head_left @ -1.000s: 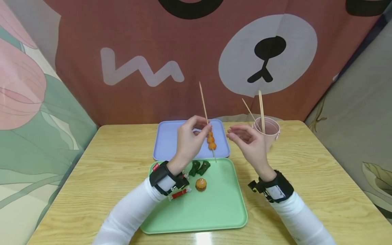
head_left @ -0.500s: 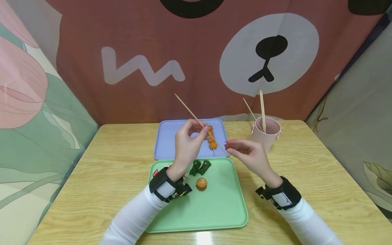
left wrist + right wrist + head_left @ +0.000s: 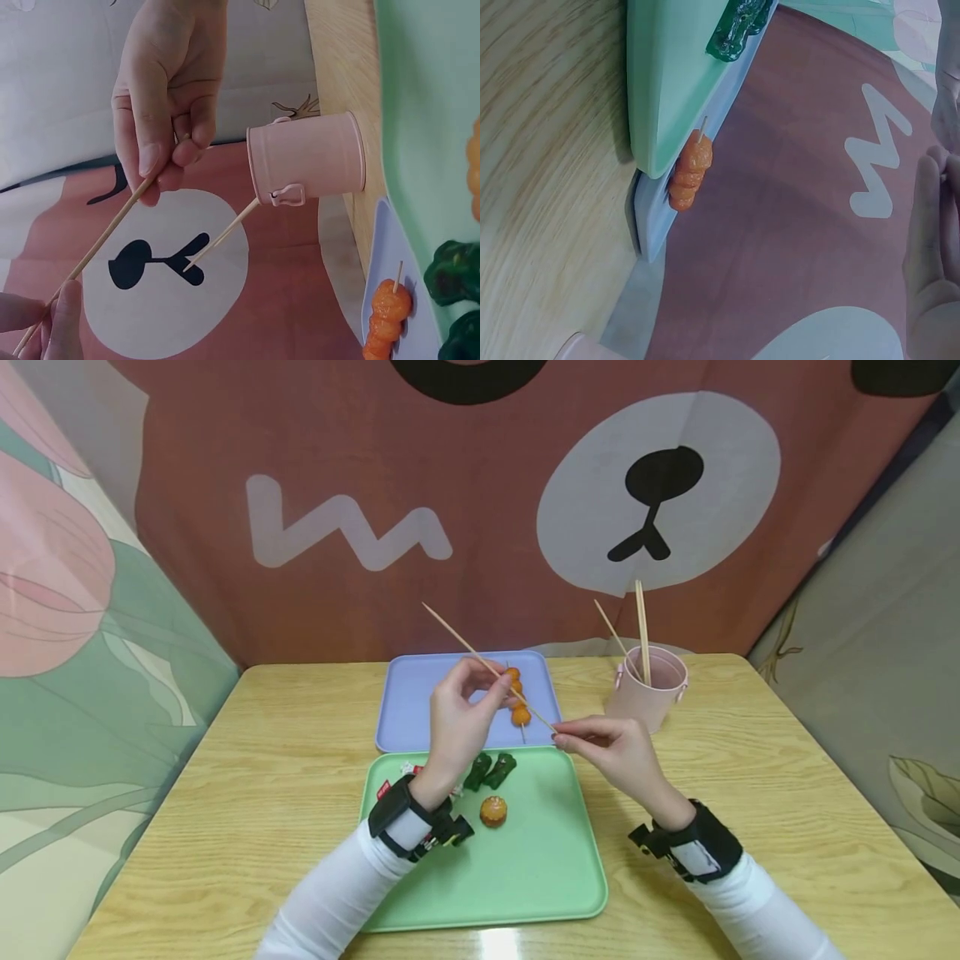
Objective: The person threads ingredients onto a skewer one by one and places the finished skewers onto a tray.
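Left hand and right hand share one thin wooden skewer — the left pinches it partway along, the right pinches its lower end between thumb and fingertips. It slants in the air above the trays, its free tip rising past the left hand.

Behind the left fingers, a skewer of orange balls lies in the lilac tray. Just nearer the person, the green tray bears two glossy dark green pieces, a round brown mooncake-like piece and red-wrapped candy, partly hidden by the left wrist. Beyond the right hand, a pink bucket stands on the wooden table — pale wooden sticks leaning inside.
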Demonstrator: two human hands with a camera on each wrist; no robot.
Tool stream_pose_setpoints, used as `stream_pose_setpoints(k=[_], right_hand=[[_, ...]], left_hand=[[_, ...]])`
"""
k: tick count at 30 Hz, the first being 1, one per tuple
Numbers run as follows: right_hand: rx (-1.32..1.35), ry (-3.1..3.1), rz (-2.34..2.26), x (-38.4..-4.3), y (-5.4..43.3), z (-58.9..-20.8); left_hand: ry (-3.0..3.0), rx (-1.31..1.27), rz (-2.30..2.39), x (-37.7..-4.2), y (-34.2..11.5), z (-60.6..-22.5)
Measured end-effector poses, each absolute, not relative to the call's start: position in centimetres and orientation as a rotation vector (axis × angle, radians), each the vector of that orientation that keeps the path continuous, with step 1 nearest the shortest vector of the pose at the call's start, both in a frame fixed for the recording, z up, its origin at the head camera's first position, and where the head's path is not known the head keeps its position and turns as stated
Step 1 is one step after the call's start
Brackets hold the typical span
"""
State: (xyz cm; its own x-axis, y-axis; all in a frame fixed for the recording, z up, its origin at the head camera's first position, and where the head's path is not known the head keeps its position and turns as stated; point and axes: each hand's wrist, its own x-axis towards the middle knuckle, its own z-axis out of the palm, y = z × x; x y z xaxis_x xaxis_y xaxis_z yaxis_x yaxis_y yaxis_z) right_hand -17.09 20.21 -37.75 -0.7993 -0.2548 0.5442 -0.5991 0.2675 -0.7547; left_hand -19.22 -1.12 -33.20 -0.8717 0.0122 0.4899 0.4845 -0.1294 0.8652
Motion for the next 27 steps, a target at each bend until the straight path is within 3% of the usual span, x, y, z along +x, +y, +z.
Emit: stream_pose_setpoints(k=[15,27], right_hand=[[0.54,-2.276,1.541,-17.2,22.3,-36.7],[0.419,-2.38,1.379,-16.3,24.2,-35.5]], left_hand=[[-2.416,-0.751,-1.458,-19.1,-4.2,-34.6],[-2.881,-1.249,-0.978,-18.6,-5.4,-37.2]])
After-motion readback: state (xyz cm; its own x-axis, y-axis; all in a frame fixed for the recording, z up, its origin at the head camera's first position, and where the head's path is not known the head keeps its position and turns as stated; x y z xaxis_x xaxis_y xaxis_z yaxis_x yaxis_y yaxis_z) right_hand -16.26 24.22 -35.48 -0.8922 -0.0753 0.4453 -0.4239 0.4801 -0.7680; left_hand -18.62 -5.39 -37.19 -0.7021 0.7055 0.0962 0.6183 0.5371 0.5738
